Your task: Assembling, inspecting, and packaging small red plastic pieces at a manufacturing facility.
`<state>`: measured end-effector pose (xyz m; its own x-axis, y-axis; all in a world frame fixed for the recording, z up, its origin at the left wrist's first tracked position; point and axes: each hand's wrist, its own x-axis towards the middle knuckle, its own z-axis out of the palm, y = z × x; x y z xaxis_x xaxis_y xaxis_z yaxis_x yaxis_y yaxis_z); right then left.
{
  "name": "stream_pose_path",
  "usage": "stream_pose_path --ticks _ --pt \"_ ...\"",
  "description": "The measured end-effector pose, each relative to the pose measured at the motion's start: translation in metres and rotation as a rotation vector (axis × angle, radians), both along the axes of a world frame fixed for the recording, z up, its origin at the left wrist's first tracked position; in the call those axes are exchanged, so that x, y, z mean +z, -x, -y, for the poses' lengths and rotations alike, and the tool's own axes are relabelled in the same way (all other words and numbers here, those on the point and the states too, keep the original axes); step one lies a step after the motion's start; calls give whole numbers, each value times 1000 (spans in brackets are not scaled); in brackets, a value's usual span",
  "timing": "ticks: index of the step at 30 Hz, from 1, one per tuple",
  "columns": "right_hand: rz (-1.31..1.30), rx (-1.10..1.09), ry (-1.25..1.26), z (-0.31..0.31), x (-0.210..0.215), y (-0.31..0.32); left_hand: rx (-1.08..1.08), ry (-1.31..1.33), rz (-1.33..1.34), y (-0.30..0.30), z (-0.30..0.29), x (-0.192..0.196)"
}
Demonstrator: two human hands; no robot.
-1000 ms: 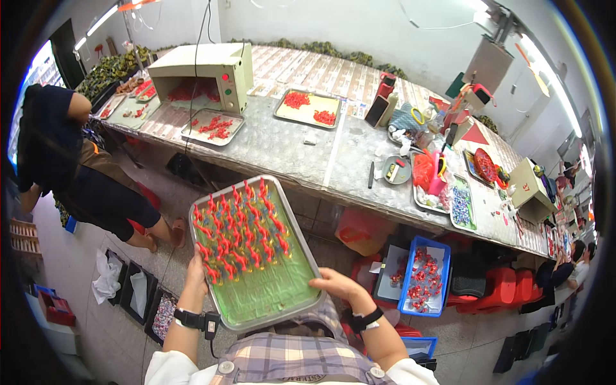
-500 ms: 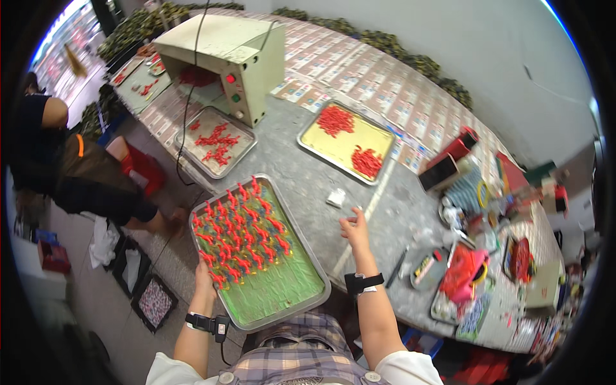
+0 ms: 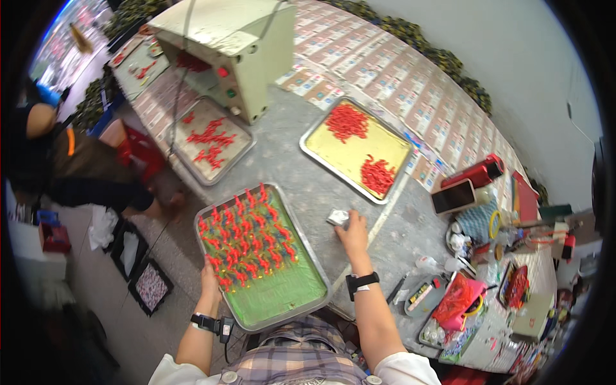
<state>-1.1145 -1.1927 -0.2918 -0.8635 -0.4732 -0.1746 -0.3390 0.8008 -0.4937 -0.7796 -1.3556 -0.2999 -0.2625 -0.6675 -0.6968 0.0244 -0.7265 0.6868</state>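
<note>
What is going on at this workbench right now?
A person's left hand grips the near edge of a metal tray with a green base and rows of small red pieces. The right hand reaches onto the grey table and touches a small silvery packet. Two more trays of red pieces lie farther back.

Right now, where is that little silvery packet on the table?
In the head view, the packet lies on the grey table at the right hand's fingertips, between the green tray and the yellow tray.
</note>
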Motion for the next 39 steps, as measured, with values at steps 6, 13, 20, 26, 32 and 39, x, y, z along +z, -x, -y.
stream_pose_path --ticks 6,13,20,26,32,39 --pt "-43 -44 4 4 0 -2 -68 21 -85 1 11 -21" --pt "-26 -208 27 -26 7 3 -102 -6 -73 24 15 -17" --pt "-120 -373 18 -73 8 23 -143 1 -89 39 12 -15" --pt "-115 -419 -11 -98 9 37 -204 49 -134 47 6 -8" --pt "-119 -499 9 -113 4 54 -184 2 -115 61 -6 -3" --pt "-87 -528 3 -115 -4 88 -185 -23 -54 69 -17 -17"
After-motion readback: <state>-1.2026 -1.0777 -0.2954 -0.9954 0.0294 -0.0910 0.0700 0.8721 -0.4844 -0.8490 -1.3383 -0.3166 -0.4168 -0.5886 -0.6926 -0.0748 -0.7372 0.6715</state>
